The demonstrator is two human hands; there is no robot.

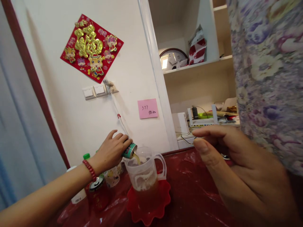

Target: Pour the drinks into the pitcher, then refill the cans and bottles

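Pale wall [132, 78] and open shelves [196, 67] back a dark red bench [189, 189], its surface under clear film. Left hand [113, 148]: closed around a green can [129, 152], which is tipped well over, its long axis running from the palm toward the right hand's side. Its open end is above the near-left part of the mouth of a translucent pitcher [143, 170], and a thin yellowish stream falls inside. The pitcher stands upright on a red scalloped dish [133, 216], between the hands and much nearer the left; its handle faces the right hand's side. Right hand [243, 176]: raised well apart from the pitcher, thumb and forefinger slightly parted, nothing visible between them. Below the left wrist, a red can [97, 197] stands on the bench beside a patterned cup [112, 177].
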